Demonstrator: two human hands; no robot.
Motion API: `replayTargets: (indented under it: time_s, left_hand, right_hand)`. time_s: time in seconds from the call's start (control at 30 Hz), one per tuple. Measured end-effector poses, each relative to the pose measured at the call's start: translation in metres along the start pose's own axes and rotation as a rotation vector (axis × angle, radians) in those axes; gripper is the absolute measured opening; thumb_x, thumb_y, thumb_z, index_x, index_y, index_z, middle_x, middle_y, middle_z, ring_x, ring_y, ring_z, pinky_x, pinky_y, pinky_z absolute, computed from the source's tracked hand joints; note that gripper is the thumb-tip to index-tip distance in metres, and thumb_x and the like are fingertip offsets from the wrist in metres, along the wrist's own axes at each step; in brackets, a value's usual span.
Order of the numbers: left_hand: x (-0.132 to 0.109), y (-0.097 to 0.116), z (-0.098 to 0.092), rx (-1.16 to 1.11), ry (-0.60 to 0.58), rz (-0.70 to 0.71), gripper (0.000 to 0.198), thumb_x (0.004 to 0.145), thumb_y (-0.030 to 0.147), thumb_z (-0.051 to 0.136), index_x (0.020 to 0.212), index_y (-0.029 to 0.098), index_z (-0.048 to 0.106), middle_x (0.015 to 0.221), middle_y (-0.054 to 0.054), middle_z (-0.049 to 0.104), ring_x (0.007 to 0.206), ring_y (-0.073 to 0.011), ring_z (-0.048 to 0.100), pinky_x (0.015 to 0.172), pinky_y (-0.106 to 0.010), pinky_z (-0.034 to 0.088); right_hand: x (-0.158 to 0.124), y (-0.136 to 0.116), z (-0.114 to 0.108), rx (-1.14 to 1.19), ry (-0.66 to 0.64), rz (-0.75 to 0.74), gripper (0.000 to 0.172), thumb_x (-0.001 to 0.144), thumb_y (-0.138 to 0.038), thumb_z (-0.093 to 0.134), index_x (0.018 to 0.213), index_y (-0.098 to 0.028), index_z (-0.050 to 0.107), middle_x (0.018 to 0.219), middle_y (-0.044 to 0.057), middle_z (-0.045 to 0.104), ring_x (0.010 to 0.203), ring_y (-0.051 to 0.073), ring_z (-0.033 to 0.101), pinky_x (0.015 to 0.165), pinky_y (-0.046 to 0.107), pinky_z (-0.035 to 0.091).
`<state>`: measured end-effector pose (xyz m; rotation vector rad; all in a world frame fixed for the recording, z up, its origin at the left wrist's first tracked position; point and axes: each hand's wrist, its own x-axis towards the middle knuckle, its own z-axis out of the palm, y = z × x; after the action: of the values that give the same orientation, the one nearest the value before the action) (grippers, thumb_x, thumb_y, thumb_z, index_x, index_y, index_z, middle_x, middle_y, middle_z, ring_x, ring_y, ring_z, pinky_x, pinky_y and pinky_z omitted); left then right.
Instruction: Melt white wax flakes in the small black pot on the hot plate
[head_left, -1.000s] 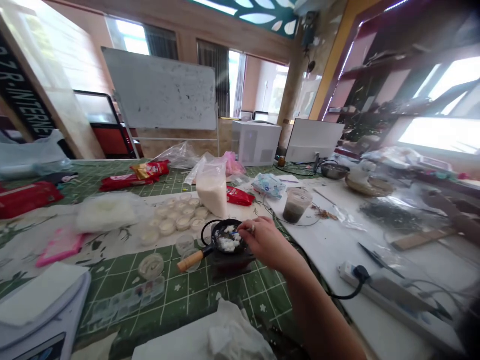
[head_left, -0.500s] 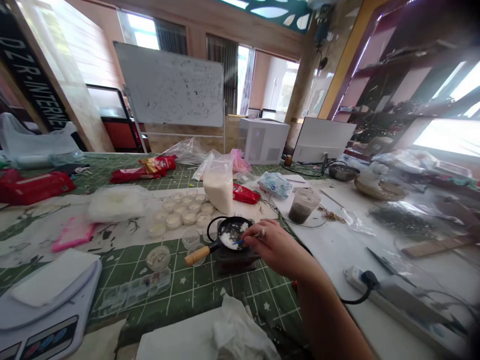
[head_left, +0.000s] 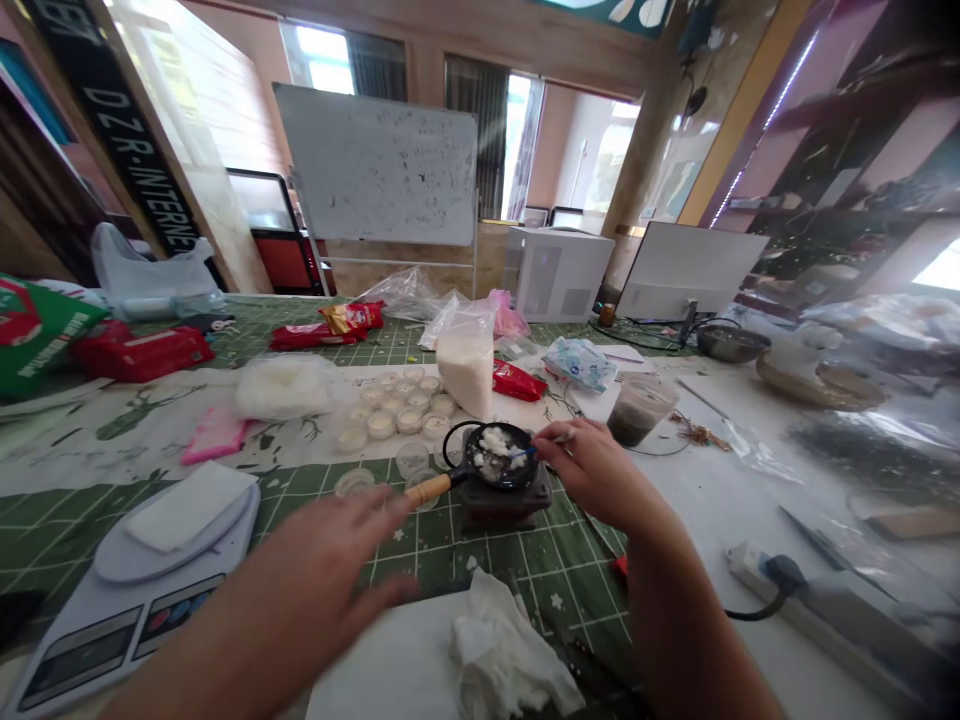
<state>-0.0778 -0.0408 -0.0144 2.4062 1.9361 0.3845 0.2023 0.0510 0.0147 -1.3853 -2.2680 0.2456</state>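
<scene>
A small black frying pan (head_left: 480, 478) with a wooden handle (head_left: 429, 490) sits on a dark square stove (head_left: 506, 505). White lumps and flakes (head_left: 496, 440) lie inside it. My right hand (head_left: 589, 462) pinches a thin stick with a blue end (head_left: 527, 452), whose tip is in the pan among the white lumps. My left hand (head_left: 330, 565), a little blurred, has its fingers spread and thumb apart, close to the handle's end; whether a fingertip touches the wood I cannot tell. Behind the pan stands a clear bag of whitish granules (head_left: 465, 368).
Several small round tubs (head_left: 381, 424) stand left of the bag. A digital scale (head_left: 112, 610) is at the front left, crumpled tissue (head_left: 502, 640) in front of the stove. To the right are a plastic cup with dark contents (head_left: 637, 410) and a power strip (head_left: 757, 572).
My left hand has come into view from the lower left, reaching toward the pan handle. The white lumps are bunched differently in the pan. The camera view has turned slightly left.
</scene>
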Motion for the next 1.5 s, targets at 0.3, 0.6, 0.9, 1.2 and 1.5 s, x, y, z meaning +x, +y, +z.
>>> replayTargets:
  time_s: [0.3,0.6,0.9,1.2,1.5]
  left_hand:
    - [0.083,0.020,0.026,-0.197,-0.230,-0.126,0.053,0.082,0.056,0.037,0.115,0.018,0.054,0.109,-0.011,0.064,0.098,-0.0281,0.058,0.076,-0.035,0.043]
    - [0.082,0.024,0.030,-0.220,-0.208,-0.074,0.034,0.085,0.046,0.035,0.071,0.022,0.054,0.070,-0.001,0.062,0.068,-0.0175,0.056,0.055,-0.025,0.029]
    - [0.079,0.030,0.030,-0.130,-0.208,-0.077,0.036,0.086,0.047,0.032,0.077,0.022,0.057,0.074,-0.002,0.064,0.070,-0.0183,0.057,0.054,-0.025,0.030]
    - [0.076,0.034,0.027,-0.116,-0.226,-0.086,0.036,0.087,0.045,0.032,0.080,0.021,0.058,0.077,-0.004,0.065,0.074,-0.0199,0.059,0.058,-0.026,0.035]
    - [0.073,0.032,0.024,-0.163,-0.214,-0.039,0.032,0.088,0.037,0.028,0.083,0.020,0.054,0.083,-0.004,0.063,0.075,-0.0187,0.057,0.061,-0.027,0.035]
  right_hand:
    - [0.009,0.002,0.007,-0.017,0.017,0.025,0.024,0.088,-0.028,0.041,0.088,-0.020,0.064,0.087,0.004,0.069,0.091,0.020,0.058,0.093,0.039,0.032]
    - [0.003,0.003,0.001,-0.024,-0.036,0.009,0.023,0.087,-0.030,0.043,0.090,-0.021,0.064,0.086,0.003,0.069,0.091,0.020,0.058,0.092,0.038,0.033]
    - [-0.002,0.000,-0.001,-0.024,-0.065,0.002,0.025,0.089,-0.029,0.040,0.092,-0.020,0.063,0.091,0.005,0.069,0.095,0.021,0.057,0.092,0.039,0.032]
    - [0.000,-0.003,0.002,-0.009,-0.039,-0.003,0.026,0.090,-0.029,0.038,0.091,-0.019,0.063,0.091,0.006,0.069,0.095,0.021,0.057,0.091,0.038,0.033]
    - [0.003,-0.002,0.005,-0.018,-0.039,0.006,0.025,0.090,-0.028,0.039,0.091,-0.019,0.062,0.090,0.005,0.068,0.093,0.021,0.056,0.093,0.039,0.031]
